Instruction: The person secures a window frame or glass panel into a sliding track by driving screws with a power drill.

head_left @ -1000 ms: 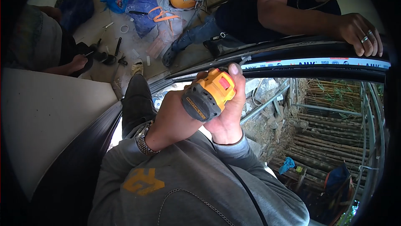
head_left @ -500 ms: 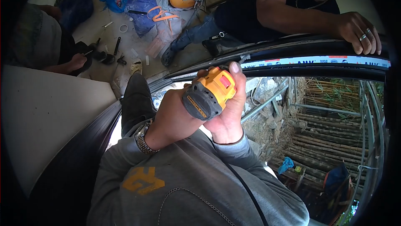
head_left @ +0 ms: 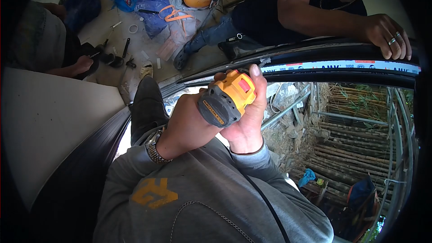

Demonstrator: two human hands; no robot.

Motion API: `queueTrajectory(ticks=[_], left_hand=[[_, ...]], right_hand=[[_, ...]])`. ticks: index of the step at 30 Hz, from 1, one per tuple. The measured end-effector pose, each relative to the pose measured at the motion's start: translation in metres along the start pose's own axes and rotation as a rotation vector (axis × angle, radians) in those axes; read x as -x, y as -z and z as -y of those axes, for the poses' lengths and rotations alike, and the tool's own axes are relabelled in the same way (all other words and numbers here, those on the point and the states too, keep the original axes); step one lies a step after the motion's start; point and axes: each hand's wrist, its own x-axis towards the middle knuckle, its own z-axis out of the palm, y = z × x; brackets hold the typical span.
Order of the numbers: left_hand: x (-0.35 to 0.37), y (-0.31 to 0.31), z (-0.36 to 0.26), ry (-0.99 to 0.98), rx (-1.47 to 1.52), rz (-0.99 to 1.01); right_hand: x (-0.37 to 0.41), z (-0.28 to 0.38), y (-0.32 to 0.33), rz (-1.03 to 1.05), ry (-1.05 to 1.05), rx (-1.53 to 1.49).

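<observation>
Both my hands are wrapped around a yellow-and-black cordless drill (head_left: pixel 231 97), its rear cap marked "BRUSHLESS" facing up toward me. My left hand (head_left: pixel 191 119), with a metal watch on its wrist, closes on the drill from the left. On the other side, my right hand (head_left: pixel 247 126) grips it with the palm turned up and the thumb along the housing. The drill's front end and handle are hidden by the hands and body. Just beyond it runs a dark frame (head_left: pixel 297 77) carrying a printed protective film strip (head_left: pixel 333 66).
At upper right, a co-worker's hand (head_left: pixel 389 36) rests on the frame. Another person's hand (head_left: pixel 83 64) is at left, above a white panel (head_left: pixel 63 117). Bags (head_left: pixel 153 11) and tools lie on the floor. Bamboo poles (head_left: pixel 360 148) and metal scaffolding (head_left: pixel 398 130) show below the opening.
The drill has tilted slightly within my hands, so its rear cap shows a little more. Both hands keep their grip, and the co-worker's hand stays on the frame.
</observation>
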Motion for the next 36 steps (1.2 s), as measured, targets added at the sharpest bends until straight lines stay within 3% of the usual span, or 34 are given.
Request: queueTrajectory(ticks=[21, 33, 36], left_hand=[[-0.004, 0.0, 0.003, 0.019, -0.022, -0.044], [-0.003, -0.001, -0.004, 0.012, 0.014, -0.042], [0.004, -0.004, 0.004, 0.054, -0.003, -0.038]], right_hand=[[-0.014, -0.007, 0.004, -0.036, 0.009, -0.044], [0.001, -0.001, 0.003, 0.132, 0.017, -0.024], [-0.009, -0.007, 0.01, 0.039, 0.034, -0.038]])
